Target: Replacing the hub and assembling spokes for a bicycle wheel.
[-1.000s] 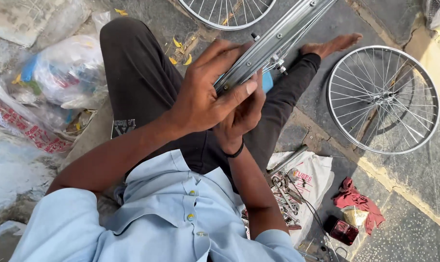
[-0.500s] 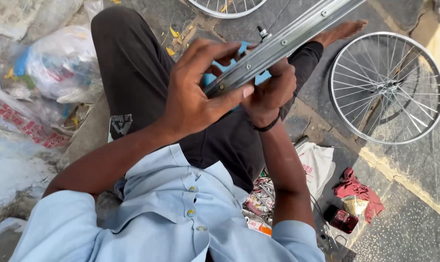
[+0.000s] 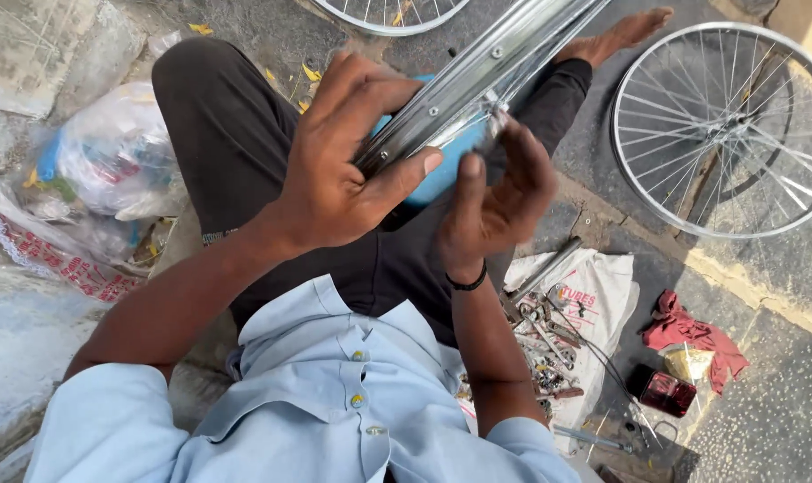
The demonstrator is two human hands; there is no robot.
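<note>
My left hand (image 3: 334, 170) stayed clamped on the rim (image 3: 477, 80), while my right hand (image 3: 500, 197) had opened beside it.

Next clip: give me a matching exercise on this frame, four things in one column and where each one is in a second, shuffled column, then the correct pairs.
Things:
1. bare silver metal wheel rim
2. complete spoked silver wheel
3. crumpled red cloth
4. clear plastic bag of mixed items

Places:
A. lying flat on the pavement beyond the person's bare foot
B. on the ground beside the person's left knee
C. gripped in the left hand, right hand at its edge
D. on the pavement beside the white sack spread with small tools

Pairs: 1-C, 2-A, 3-D, 4-B
</note>
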